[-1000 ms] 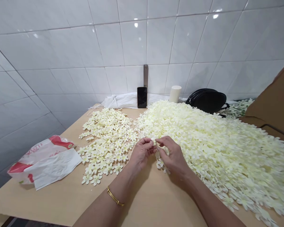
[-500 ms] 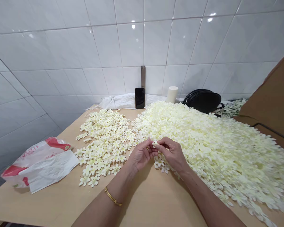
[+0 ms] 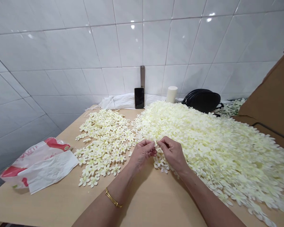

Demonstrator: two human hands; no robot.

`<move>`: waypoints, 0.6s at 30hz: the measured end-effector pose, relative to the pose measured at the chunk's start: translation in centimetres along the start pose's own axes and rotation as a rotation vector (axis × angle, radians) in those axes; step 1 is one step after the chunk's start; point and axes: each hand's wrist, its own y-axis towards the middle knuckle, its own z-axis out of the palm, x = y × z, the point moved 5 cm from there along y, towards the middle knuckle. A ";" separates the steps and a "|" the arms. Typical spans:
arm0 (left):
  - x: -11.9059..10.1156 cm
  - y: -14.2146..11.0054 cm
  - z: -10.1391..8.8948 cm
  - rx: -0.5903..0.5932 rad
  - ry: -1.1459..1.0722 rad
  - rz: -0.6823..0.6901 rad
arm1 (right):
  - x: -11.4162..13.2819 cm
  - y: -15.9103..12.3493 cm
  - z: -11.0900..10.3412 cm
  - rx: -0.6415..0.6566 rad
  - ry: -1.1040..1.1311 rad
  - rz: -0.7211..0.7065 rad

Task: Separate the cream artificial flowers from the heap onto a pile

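Above the front of the table my left hand and my right hand meet, thumbs and fingertips pinched. Between the fingertips a small bit of a white artificial flower shows; most of it is hidden by the fingers. Beyond and to the right of my right hand spreads a big heap of cream-white artificial flower heads. A smaller scatter of cream flower heads with yellow centres lies to the left of my left hand. A few loose blossoms rest on the table just under my right hand.
A red-and-white plastic bag and a white tissue lie at the left of the wooden table. Along the tiled wall are a phone, a white cylinder and a black pouch. Cardboard stands at right.
The view has shifted slightly to the right. My fingertips have changed their grip on the small flower, drawing a little apart since half a second ago. The piles look the same.
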 end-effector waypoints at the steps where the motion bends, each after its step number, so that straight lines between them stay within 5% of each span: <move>1: 0.1 0.0 0.0 0.000 0.004 -0.013 | 0.0 0.0 0.0 -0.014 -0.018 -0.014; 12: -0.4 0.2 -0.4 -0.049 0.064 0.088 | -0.8 0.3 0.6 0.080 0.030 0.128; 18: 0.0 0.5 -0.7 -0.010 -0.020 -0.001 | -2.2 0.4 1.5 0.135 0.269 0.233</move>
